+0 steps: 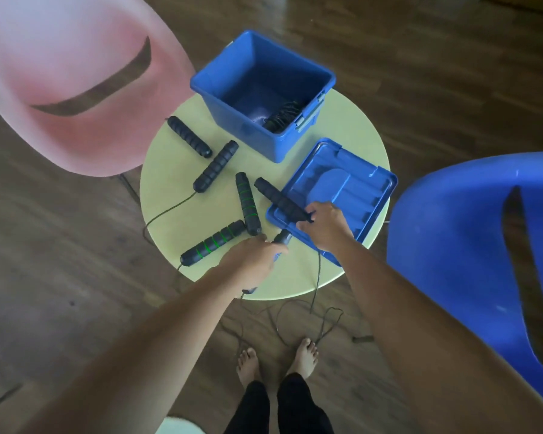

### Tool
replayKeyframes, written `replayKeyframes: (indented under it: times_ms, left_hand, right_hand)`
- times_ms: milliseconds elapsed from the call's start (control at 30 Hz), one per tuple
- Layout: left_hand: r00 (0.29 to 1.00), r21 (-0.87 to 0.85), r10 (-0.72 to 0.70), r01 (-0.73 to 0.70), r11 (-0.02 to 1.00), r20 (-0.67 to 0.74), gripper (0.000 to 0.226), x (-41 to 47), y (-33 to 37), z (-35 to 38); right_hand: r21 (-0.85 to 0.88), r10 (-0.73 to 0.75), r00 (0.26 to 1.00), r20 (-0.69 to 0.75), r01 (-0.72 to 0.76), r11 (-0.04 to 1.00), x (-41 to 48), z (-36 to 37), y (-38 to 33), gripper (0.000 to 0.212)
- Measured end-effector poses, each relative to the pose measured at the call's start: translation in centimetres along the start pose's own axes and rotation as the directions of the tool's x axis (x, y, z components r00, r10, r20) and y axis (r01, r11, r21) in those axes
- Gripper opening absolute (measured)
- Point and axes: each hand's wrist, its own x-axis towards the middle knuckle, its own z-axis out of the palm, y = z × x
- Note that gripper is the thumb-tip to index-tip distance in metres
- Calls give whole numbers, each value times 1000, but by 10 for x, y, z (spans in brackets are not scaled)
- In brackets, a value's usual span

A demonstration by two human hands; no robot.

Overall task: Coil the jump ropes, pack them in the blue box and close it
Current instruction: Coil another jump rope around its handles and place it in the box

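Note:
The open blue box [232,98] stands at the far side of a round pale table [176,180], with a coiled black rope [284,115] inside it. Its lid [351,189] lies upside down to the right. My right hand [325,225] grips the end of a black jump rope handle [278,197] that rests over the lid's left edge. My left hand [251,256] is shut on another black handle [282,237] of the same rope; its cord [318,277] hangs off the table to the floor. Two green-striped handles [247,203] and two plain black handles [215,166] lie on the table.
A pink chair [76,89] stands at the left of the table and a blue chair [470,245] at the right. Loose cords [295,321] trail over the wooden floor near my bare feet [276,361].

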Motion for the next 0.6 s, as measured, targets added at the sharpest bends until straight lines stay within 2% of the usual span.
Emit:
replayKeyframes:
  times_ms: [67,167,333,467,600]
  left_hand:
    - [999,-80,15,-18,997,-32,37,-4,-5,-4]
    - [995,-206,14,-35,978,-100,34,-14,-8,-18]
    - [967,-521,-48,-93,849,-251,28,-37,1,-48]
    - [935,-632,-71,-178,755,-348,34,-46,12,-73]
    - [932,-634,-6,-242,734,-363,46,-60,29,-98]
  right_hand:
    - [40,30,999,11,-31,999,-6,1,-1,29]
    - [200,99,994,39,-105,974,-22,1,0,18]
    - [538,64,987,146,-134,832,-67,-2,-2,10]
    - [716,-1,985,172,-124,687,-104,-10,-9,18]
    - [787,-83,988,129,-50,615,-137,-29,-20,35]
